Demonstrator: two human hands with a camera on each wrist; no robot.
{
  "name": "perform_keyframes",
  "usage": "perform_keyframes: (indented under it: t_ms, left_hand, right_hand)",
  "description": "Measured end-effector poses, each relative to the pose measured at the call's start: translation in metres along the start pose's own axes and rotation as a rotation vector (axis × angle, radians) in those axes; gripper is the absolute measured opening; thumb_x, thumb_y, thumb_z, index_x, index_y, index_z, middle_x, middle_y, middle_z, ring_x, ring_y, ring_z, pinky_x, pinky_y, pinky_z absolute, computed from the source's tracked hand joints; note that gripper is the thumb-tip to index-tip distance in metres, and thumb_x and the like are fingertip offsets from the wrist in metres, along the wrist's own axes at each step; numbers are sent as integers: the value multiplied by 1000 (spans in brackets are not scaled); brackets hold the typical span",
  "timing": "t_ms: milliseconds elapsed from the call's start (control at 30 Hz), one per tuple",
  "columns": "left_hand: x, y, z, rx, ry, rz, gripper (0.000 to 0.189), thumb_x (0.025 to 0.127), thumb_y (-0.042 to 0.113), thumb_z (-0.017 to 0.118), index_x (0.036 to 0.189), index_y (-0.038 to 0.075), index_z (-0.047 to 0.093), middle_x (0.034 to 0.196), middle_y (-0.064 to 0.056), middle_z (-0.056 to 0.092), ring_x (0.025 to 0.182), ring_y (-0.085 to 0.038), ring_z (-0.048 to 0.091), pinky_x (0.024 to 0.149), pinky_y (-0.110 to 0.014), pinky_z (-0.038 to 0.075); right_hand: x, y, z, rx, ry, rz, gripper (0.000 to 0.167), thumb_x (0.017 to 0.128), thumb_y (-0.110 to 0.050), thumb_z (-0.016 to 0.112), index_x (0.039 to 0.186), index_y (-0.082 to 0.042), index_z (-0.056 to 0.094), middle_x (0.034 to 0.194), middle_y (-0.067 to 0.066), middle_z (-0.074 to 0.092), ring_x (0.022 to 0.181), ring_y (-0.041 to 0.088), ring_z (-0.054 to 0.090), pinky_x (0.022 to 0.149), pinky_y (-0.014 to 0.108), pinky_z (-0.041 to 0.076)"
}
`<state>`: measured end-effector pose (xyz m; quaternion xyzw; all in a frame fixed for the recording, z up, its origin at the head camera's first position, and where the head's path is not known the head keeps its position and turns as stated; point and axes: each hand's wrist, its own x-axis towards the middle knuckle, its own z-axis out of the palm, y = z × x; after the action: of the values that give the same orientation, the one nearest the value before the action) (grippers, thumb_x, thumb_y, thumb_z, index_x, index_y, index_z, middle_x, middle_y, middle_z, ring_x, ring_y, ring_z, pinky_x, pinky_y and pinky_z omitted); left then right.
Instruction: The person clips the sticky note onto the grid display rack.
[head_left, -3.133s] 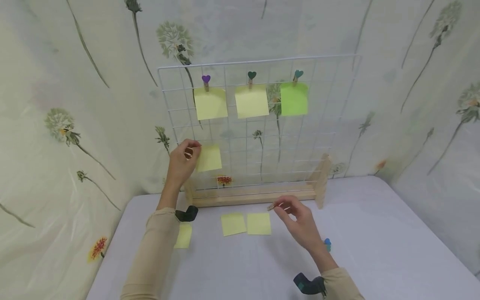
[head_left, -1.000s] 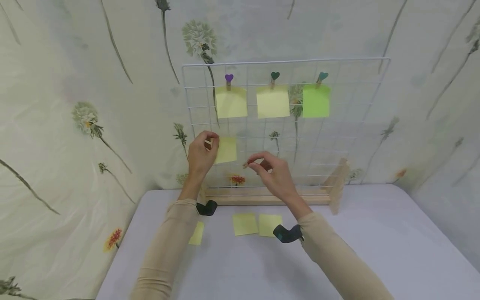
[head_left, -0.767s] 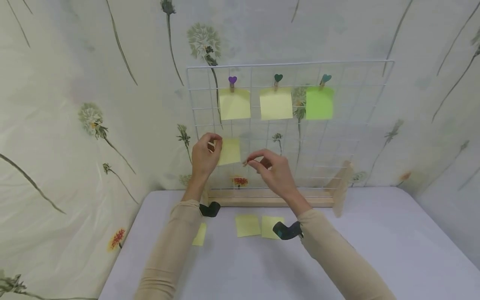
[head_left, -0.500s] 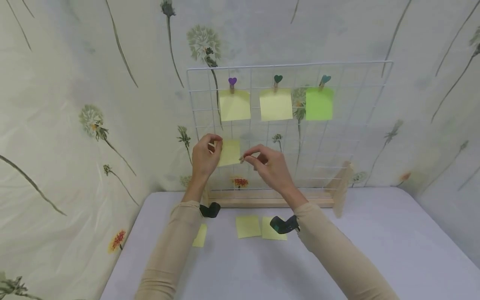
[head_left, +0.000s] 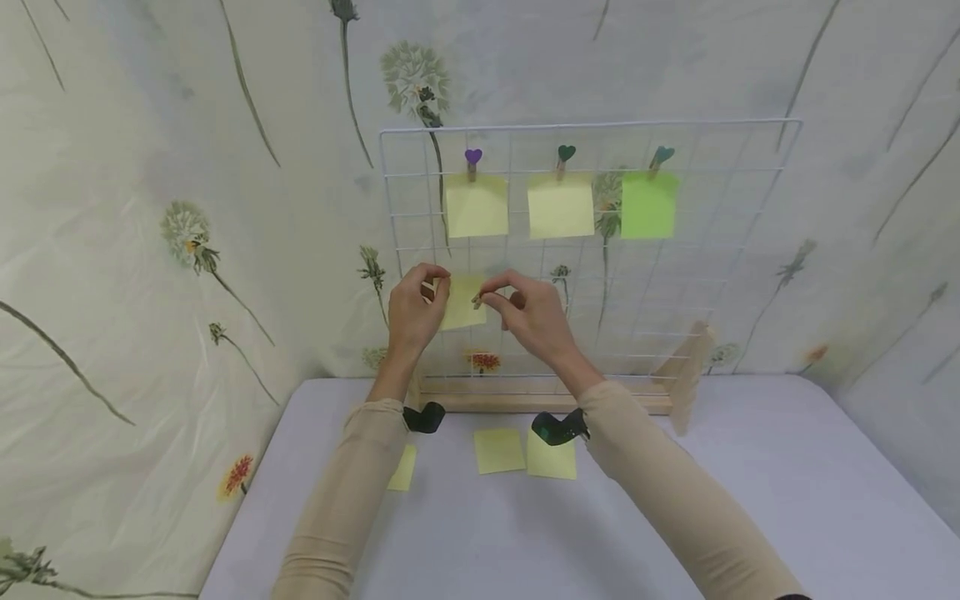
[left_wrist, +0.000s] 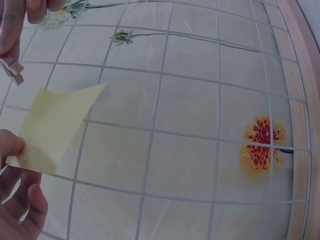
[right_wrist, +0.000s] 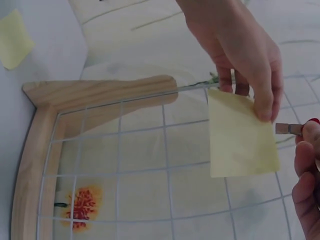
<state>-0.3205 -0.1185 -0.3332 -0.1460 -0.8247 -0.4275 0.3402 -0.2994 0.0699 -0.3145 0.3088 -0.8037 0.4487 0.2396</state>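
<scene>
i watch the left hand [head_left: 415,313] pinching a yellow note [right_wrist: 241,141] before the wire grid's [head_left: 600,126] left side; the right hand [head_left: 536,318] pinches a clothespin [right_wrist: 286,129] just apart from the note's upper right corner. clipped notes [head_left: 561,208] hang above; loose notes [head_left: 498,452] lie nearer, on the table [head_left: 787,467].

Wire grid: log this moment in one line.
left hand: pinches yellow note | right hand: pinches wooden clothespin | yellow note: unclipped

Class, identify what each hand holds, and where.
Left hand: square yellow paper note, by upper-left corner. Right hand: small wooden clothespin, by handle end.
</scene>
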Motion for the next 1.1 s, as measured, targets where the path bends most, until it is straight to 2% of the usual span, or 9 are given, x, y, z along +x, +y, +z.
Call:
perform_keyframes:
  t_ms: [333, 500, 700, 933, 1100]
  left_hand:
    - [3, -1, -2, 2, 5, -9, 12, 93, 16, 58, 99, 9, 66, 92, -9, 67, 69, -22, 62, 59, -31, 50]
    - [3, -2, 0, 9, 8, -21, 12, 92, 16, 58, 98, 10, 66, 92, -7, 67, 68, -21, 62, 58, -30, 49]
    - [2, -2, 3, 13, -2, -22, 12, 93, 17, 57, 98, 11, 66, 93, -6, 67, 70, -19, 62, 60, -29, 50]
    - [2, -3, 1, 33, 12, -18, 11, 92, 17, 58, 98, 11, 67, 91, -5, 68, 69, -18, 62, 59, -27, 50]
    - [2, -3, 0, 27, -3, -17, 12, 93, 18, 58, 98, 11, 66, 92, -6, 67, 70, -18, 62, 59, -27, 50]
  right_hand:
    - [19, 1, 4, 4, 31, 15, 11, 91, -20, 62, 99, -15, 69, 68, 7, 68, 37, 16, 49, 35, 26, 31]
    - [22, 5, 7, 2, 39, 21, 13, 91, -20, 62, 99, -13, 69, 80, 9, 72, 39, 23, 52, 35, 26, 32]
    - [26, 6, 8, -25, 62, 2, 12, 91, -20, 62, 98, -14, 69, 91, 1, 73, 38, 15, 50, 36, 24, 34]
    - [35, 2, 14, -71, 58, -53, 12, 91, -18, 62, 98, -11, 68, 92, 2, 73, 38, 7, 47, 41, 23, 43]
    - [39, 2, 17, -122, 77, -63, 12, 90, -18, 63, 98, -10, 68, 93, 3, 73, 37, 7, 46, 40, 23, 41]
